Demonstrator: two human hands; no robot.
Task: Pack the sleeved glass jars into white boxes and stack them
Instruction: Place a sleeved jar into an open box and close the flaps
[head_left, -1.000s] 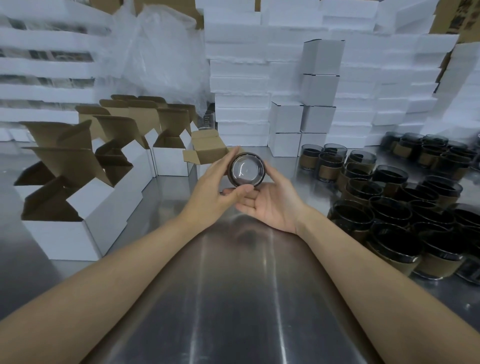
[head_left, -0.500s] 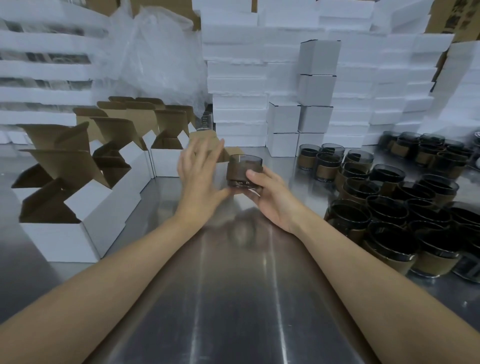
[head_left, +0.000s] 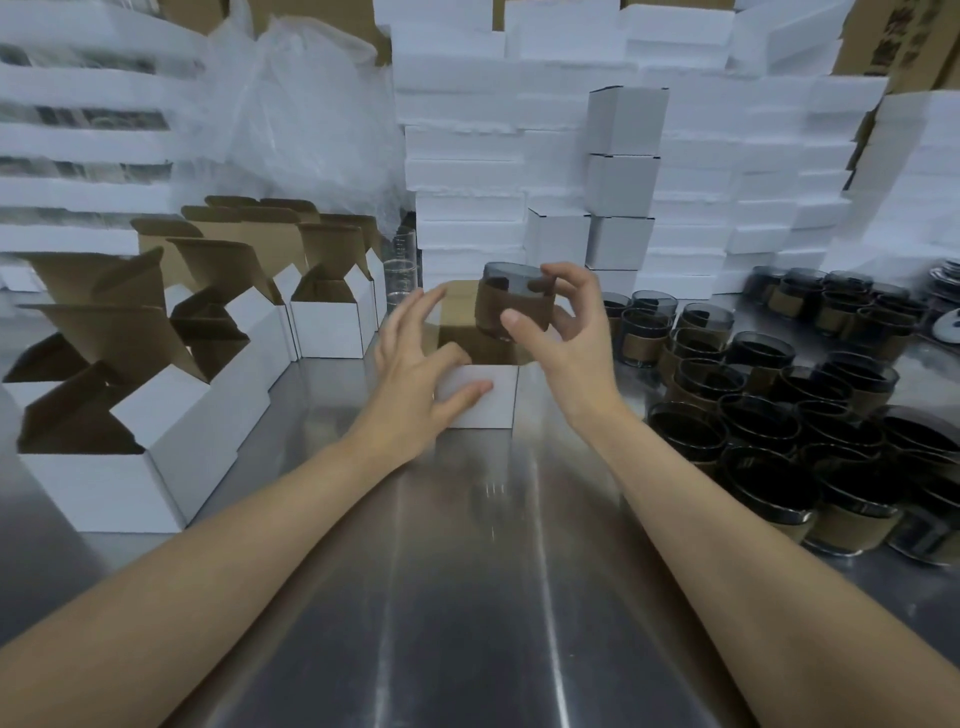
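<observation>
My right hand (head_left: 563, 332) grips a dark glass jar with a brown sleeve (head_left: 514, 304) and holds it tilted just above an open white box (head_left: 485, 397) in the middle of the steel table. My left hand (head_left: 415, 374) holds that box at its left side, thumb on the white front face, fingers spread over the near rim. The box's brown flaps stand up behind the jar. A stack of closed white boxes (head_left: 621, 176) rises behind.
Several open white boxes (head_left: 156, 415) with raised brown flaps line the left side. Many sleeved jars (head_left: 769, 415) crowd the right of the table (head_left: 467, 597). White foam slabs (head_left: 467, 156) and a plastic bag (head_left: 291, 114) fill the back.
My left hand let go of the jar and took hold of an open box, which now sits nearer. My right hand raised the jar upright over the box's opening.
</observation>
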